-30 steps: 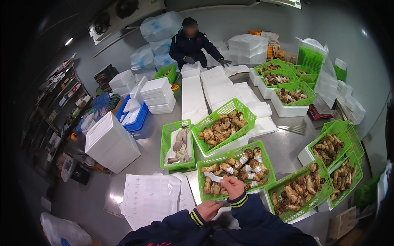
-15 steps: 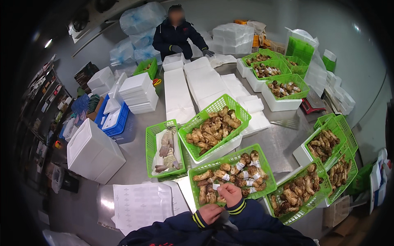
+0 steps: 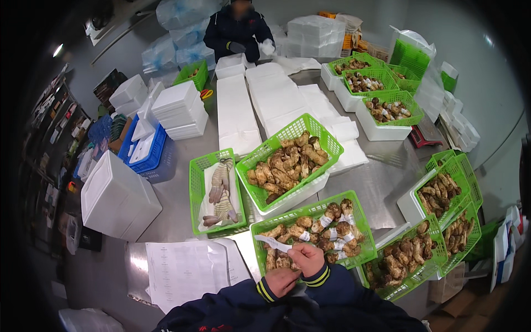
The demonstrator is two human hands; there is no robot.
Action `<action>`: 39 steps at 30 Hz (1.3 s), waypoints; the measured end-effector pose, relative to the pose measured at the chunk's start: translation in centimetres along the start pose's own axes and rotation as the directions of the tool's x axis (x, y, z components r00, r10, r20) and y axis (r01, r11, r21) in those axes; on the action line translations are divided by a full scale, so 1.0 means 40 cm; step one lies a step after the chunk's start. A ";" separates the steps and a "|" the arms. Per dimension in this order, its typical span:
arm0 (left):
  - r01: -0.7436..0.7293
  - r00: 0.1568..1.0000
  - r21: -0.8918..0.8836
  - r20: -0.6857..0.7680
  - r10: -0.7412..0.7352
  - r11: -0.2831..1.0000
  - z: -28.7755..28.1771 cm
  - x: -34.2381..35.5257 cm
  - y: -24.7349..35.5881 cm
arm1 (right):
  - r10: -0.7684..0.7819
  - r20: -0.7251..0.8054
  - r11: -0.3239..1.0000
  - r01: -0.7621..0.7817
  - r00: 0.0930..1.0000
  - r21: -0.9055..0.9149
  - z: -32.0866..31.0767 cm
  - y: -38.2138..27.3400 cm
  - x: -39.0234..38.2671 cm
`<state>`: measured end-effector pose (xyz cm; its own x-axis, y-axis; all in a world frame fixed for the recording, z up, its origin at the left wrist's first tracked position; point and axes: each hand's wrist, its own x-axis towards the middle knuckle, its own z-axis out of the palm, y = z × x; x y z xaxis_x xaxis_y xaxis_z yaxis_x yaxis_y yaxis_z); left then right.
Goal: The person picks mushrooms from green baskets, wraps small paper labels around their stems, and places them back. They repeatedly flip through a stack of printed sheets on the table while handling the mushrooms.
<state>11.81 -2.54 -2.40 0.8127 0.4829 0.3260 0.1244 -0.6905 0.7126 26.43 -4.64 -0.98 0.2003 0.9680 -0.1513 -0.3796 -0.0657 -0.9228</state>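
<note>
My right hand [image 3: 307, 259] pinches one end of a narrow white paper label strip [image 3: 273, 243], which sticks out to the left over a green basket [image 3: 366, 253]. In this basket lie brown-and-cream matsutake mushrooms [image 3: 332, 213], several with white paper bands round their stems. My left hand [image 3: 281, 283] is curled at the basket's near edge, close beside the right hand. Its fingertips are partly hidden, and what they hold cannot be made out. Behind stands a fuller green basket of unbanded mushrooms [image 3: 287, 169], resting on a white foam box.
Left of it, a green basket [image 3: 193, 185] holds striped gloves [image 3: 221, 191]. Printed sheets [image 3: 188, 271] lie at the front left, near a large white foam box [image 3: 119, 199]. More mushroom baskets [image 3: 406, 254] line the right. Across the table a co-worker [image 3: 235, 36] stands behind white foam sheets [image 3: 271, 99].
The label strip now shows much longer, extending left from my right hand. My left hand has moved slightly up toward the right. The co-worker's hand has lifted off the table with something white.
</note>
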 end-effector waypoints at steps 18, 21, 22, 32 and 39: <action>-0.095 0.992 0.066 0.086 0.089 0.993 0.011 -0.084 0.080 | -0.329 -0.378 0.939 0.341 0.865 -0.037 -0.184 -0.102 -0.112; -0.054 0.994 0.083 0.102 0.045 0.995 0.008 -0.107 0.066 | -0.320 -0.433 0.938 0.345 0.843 -0.022 -0.207 -0.107 -0.141; -0.056 0.998 0.138 0.003 0.056 0.989 0.014 -0.119 0.048 | -0.333 -0.427 0.929 0.371 0.841 0.005 -0.216 -0.111 -0.147; 0.079 0.994 0.229 -0.090 -0.060 0.970 0.010 -0.062 -0.043 | -0.263 -0.450 0.947 0.317 0.853 0.047 -0.256 -0.090 -0.190; 0.028 0.908 0.549 0.336 -0.251 0.835 0.125 0.090 -0.126 | -0.358 -0.474 0.918 0.395 0.804 -0.023 -0.300 -0.094 -0.226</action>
<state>16.96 -0.02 -7.94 0.8977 0.4309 -0.0916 0.4392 -0.8589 0.2635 36.90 -16.06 -0.39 0.7254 0.6872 0.0407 -0.2487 0.3168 -0.9153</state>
